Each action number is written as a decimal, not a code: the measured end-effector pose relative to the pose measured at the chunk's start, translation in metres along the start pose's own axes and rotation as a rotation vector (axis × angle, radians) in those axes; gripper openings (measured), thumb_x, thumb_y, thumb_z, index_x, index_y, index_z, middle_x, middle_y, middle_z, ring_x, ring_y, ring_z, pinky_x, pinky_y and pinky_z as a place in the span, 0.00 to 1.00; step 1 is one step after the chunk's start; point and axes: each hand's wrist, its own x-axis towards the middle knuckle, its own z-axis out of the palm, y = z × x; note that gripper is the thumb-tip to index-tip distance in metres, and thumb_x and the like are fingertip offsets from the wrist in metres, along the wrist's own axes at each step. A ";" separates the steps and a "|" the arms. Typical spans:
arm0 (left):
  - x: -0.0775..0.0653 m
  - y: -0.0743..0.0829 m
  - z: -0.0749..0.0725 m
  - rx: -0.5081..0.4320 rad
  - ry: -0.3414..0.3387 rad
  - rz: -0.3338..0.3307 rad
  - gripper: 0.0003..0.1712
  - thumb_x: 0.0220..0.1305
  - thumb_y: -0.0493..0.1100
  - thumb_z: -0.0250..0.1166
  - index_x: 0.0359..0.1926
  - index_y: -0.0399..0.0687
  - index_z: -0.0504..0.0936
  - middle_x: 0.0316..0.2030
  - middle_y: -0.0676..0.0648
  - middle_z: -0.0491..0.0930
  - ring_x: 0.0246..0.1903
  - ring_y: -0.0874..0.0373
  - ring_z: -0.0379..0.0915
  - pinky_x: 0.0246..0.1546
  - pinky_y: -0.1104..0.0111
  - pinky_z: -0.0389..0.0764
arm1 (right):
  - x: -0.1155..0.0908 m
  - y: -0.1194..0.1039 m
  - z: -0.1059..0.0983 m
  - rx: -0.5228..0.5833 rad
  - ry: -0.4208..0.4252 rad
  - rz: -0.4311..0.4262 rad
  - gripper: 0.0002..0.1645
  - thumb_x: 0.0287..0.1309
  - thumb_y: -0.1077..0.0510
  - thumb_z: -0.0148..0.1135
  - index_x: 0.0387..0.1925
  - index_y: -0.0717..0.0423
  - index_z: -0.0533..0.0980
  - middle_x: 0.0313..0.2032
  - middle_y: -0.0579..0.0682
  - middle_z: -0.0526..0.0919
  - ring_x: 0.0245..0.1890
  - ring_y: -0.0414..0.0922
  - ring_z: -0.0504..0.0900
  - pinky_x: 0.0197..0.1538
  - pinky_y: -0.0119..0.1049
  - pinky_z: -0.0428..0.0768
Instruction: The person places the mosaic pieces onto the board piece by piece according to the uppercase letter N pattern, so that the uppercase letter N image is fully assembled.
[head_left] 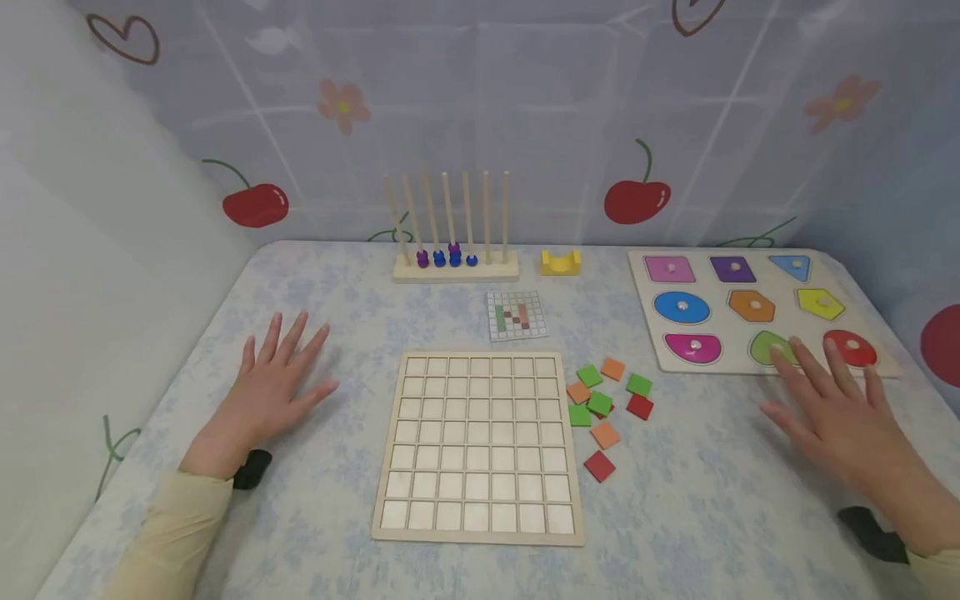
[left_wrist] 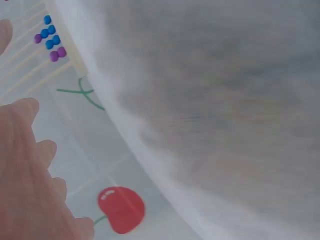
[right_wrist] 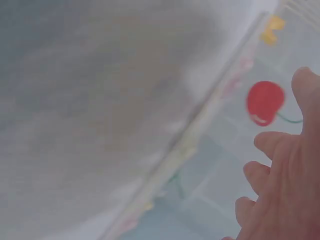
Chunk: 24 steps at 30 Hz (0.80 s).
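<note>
My left hand [head_left: 273, 383] is spread flat over the left side of the table, fingers straight, holding nothing. On the right, my right hand [head_left: 847, 425] is also spread and holds nothing; its fingertips overlap the near edge of a shape puzzle board [head_left: 720, 358] by the green piece [head_left: 763, 350] and the red piece [head_left: 855, 348]. Between the hands lies a wooden grid board [head_left: 478, 458] with bare square cells. Beside its right edge are scattered square tiles, among them a green tile [head_left: 639, 384], an orange tile [head_left: 605, 434] and a red tile [head_left: 600, 466].
A small pattern card [head_left: 534, 332] lies behind the grid board. Farther back stand a wooden peg rack [head_left: 457, 271] with blue and purple beads and a yellow U-shaped block [head_left: 560, 265]. A printed curtain [head_left: 480, 100] hangs behind the table.
</note>
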 end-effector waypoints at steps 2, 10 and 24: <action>0.003 0.006 -0.007 -0.009 0.018 0.016 0.47 0.64 0.63 0.55 0.75 0.56 0.42 0.72 0.44 0.33 0.68 0.44 0.19 0.59 0.39 0.28 | 0.002 -0.006 -0.010 0.027 0.032 -0.029 0.54 0.60 0.39 0.56 0.73 0.55 0.37 0.70 0.65 0.37 0.67 0.59 0.23 0.59 0.59 0.21; 0.014 0.051 -0.031 -0.267 0.006 0.101 0.52 0.62 0.57 0.62 0.75 0.56 0.38 0.72 0.46 0.33 0.69 0.45 0.22 0.60 0.39 0.32 | 0.010 -0.074 -0.049 0.488 0.188 -0.013 0.40 0.58 0.55 0.64 0.69 0.55 0.58 0.62 0.64 0.64 0.60 0.61 0.62 0.55 0.45 0.71; 0.009 0.075 0.013 -0.737 -0.300 0.145 0.56 0.57 0.55 0.67 0.74 0.57 0.38 0.72 0.44 0.36 0.69 0.47 0.28 0.63 0.47 0.39 | 0.013 -0.136 -0.003 1.049 0.044 -0.066 0.17 0.62 0.63 0.59 0.51 0.65 0.76 0.44 0.59 0.81 0.42 0.35 0.80 0.41 0.25 0.76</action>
